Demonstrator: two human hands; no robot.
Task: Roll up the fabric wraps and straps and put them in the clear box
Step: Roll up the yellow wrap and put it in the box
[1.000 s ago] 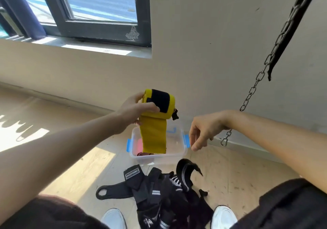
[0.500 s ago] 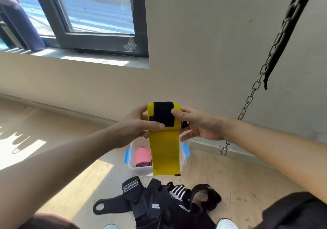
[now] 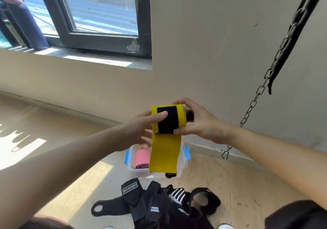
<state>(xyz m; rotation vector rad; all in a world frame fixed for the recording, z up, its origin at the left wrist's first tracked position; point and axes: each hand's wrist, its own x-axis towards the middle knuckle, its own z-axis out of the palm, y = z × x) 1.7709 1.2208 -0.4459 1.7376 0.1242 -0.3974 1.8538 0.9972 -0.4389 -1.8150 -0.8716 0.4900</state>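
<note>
Mid-roll on yellow wrap (image 3: pixel 166 144), held up at frame centre, well clear of the wooden floor (image 3: pixel 230 175). Gripped from 9 o'clock by left hand (image 3: pixel 138 129): one digit, apparently the thumb, laid flat across the black patch (image 3: pixel 168 122) on the roll's face, remaining fingers curled behind and below. Cupped from 3 o'clock by right hand (image 3: pixel 198 121): fingers curled over the top of the roll, one digit pressed at its lower edge, a black end tab poking out toward the palm. Both grips closed round the same roll, nothing else held. Roll axis running 9 to 3, near level. Below it, unrolled tail (image 3: pixel 164 159) hanging flat toward 6 o'clock, broad face to the camera, a small black loop at its bottom edge. Directly beneath, at 6 o'clock of the roll: clear box (image 3: pixel 184 159), open-topped, blue latches, with a pink roll (image 3: pixel 142 159) lying in its 9 o'clock half. Further toward 6 o'clock, on the floor: heap of black straps (image 3: pixel 159 209), not yet rolled. Judged: winding stage, a fair length of tail to take up; turning about the 9-to-3 axis, tail drawn up from 6 o'clock, edges kept flush. Judged better placed for the drop into the box's free 3 o'clock half: right hand. Likely fault: telescoping of the roll on any loss of tension. Off-task: chain (image 3: pixel 253 103) at 3 o'clock, window (image 3: pixel 99 7) at 11 o'clock.
</note>
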